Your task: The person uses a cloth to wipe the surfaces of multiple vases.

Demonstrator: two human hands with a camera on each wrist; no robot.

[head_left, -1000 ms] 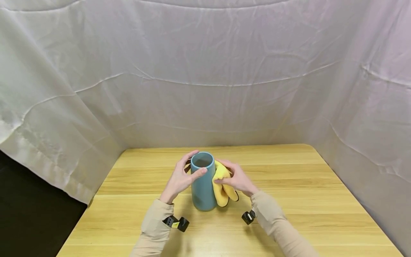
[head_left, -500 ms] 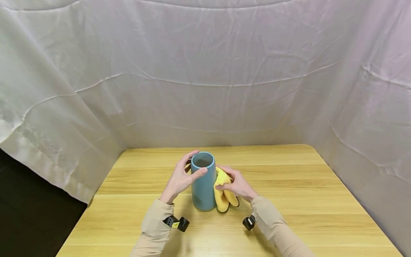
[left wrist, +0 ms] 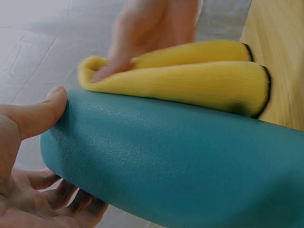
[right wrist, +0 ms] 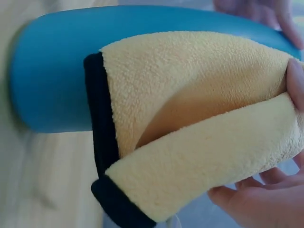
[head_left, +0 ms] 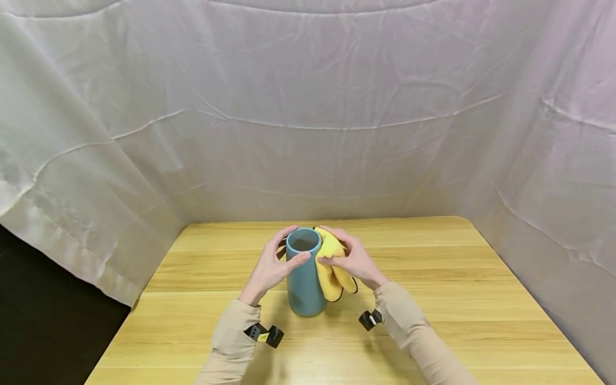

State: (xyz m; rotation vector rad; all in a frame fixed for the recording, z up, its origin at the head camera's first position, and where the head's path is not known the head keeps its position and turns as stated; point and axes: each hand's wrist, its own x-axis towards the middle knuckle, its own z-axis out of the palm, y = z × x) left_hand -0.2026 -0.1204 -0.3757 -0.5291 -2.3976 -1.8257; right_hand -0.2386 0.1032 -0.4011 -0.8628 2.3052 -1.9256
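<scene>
A blue vase [head_left: 305, 289], its mouth upward, stands upright on the wooden table [head_left: 457, 315]. The left hand [head_left: 267, 267] grips its upper part from the left, thumb on the near side, fingers curved round the far side. The right hand [head_left: 357, 262] pinches a folded yellow cloth [head_left: 329, 283], thumb to the near side and fingers to the far side, the fabric between them. The cloth lies against the vase's right wall, its black-edged folds hanging below the fingers.
</scene>
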